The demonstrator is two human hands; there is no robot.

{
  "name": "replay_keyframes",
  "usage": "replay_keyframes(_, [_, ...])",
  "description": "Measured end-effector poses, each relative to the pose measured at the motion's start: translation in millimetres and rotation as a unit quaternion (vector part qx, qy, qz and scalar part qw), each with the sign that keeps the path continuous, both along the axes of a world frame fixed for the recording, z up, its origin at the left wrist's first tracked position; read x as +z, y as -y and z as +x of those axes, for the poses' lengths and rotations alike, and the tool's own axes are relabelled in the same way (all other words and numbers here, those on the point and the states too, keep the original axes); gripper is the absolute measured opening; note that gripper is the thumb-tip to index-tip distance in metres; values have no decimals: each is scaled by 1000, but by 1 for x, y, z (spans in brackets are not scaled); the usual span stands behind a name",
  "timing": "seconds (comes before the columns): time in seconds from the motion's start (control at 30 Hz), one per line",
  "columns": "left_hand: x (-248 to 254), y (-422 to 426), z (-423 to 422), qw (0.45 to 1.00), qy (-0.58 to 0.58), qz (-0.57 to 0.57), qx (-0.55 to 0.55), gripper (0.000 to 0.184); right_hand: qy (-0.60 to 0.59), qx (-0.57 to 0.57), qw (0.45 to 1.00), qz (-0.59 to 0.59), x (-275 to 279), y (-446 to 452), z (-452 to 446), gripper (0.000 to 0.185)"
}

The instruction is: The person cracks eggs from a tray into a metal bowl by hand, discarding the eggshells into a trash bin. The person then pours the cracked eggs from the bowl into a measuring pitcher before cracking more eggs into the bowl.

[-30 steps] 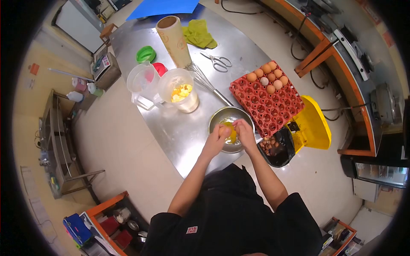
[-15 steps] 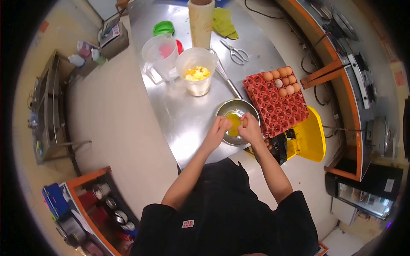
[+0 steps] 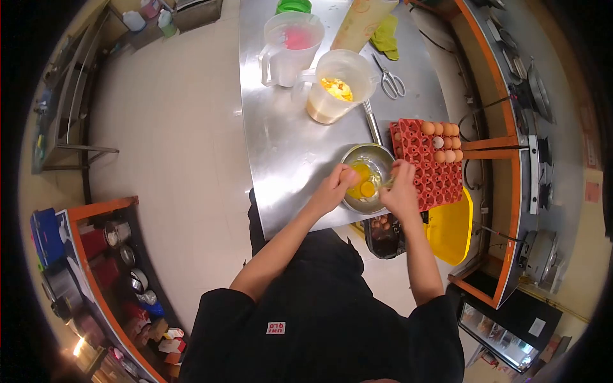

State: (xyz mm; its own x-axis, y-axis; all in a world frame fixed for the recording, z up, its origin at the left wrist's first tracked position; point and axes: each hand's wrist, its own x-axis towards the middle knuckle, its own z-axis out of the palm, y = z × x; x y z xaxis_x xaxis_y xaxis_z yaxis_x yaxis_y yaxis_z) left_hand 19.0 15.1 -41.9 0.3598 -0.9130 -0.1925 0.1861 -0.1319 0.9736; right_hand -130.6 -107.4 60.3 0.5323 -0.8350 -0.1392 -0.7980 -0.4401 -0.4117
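Note:
A steel bowl (image 3: pixel 352 155) sits near the table's front edge, with a round yolk (image 3: pixel 368 189) and clear egg white inside. Over the bowl's left side my left hand (image 3: pixel 331 191) is closed around a brown egg (image 3: pixel 349 176), mostly covered by the fingers. My right hand (image 3: pixel 402 191) is at the bowl's right rim, fingers pinched on an eggshell (image 3: pixel 387 184) that is blurred and partly hidden. Right of the bowl, stacked red egg trays (image 3: pixel 424 172) carry several brown eggs (image 3: pixel 450 155) at the far end.
A whisk (image 3: pixel 372 124) lies behind the bowl. Farther back are a plastic jug (image 3: pixel 322 108) with yellow and white pieces, another jug (image 3: pixel 271 60), scissors (image 3: pixel 391 82), a green cloth (image 3: pixel 385 39) and a tall roll (image 3: pixel 361 25). A bin with shells (image 3: pixel 381 223) and its yellow lid (image 3: pixel 450 226) are below right.
My hands have moved apart; the right one has gone to the bowl's right rim. A whole yolk now shows in the bowl. The view has shifted, and the scene sits farther right.

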Motion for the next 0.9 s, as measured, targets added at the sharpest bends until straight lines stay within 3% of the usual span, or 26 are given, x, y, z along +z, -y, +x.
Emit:
replay_keyframes(0.1, [-1, 0, 1, 1000, 16, 9, 2, 37, 18, -2, 1000, -14, 63, 0, 2, 62])
replay_keyframes(0.2, [-2, 1, -1, 1000, 19, 10, 4, 37, 34, -19, 999, -25, 86, -4, 6, 57])
replay_keyframes(0.27, [-5, 1, -2, 1000, 16, 21, 5, 38, 69, 32, 997, -34, 42, 1, 3, 50])
replay_keyframes(0.33, [-11, 3, -7, 999, 6, 45, -2, 38, 71, 97, 989, -88, -41, 14, -3, 36])
replay_keyframes(0.4, [-20, 5, -12, 998, -5, 63, -17, 38, 47, 62, 996, -49, -102, 19, -10, 32])
replay_keyframes(0.47, [-19, 11, -7, 998, -6, 64, -29, 38, 10, 17, 999, 33, -86, 12, -27, 29])
replay_keyframes(0.57, [-18, 9, -6, 997, -21, 63, -37, 37, -19, -21, 996, 80, -19, -4, -85, 29])
replay_keyframes(0.73, [-11, 14, -9, 995, -35, 71, -58, 37, -132, -1, 984, 120, 33, -9, -175, 56])
replay_keyframes(0.83, [-10, 12, -11, 996, -28, 52, -70, 37, -89, -75, 992, 44, 26, 27, -183, 56])
replay_keyframes(0.9, [-18, 13, -18, 998, -38, 24, -50, 33, -10, -60, 993, -105, 11, 67, -165, 54])
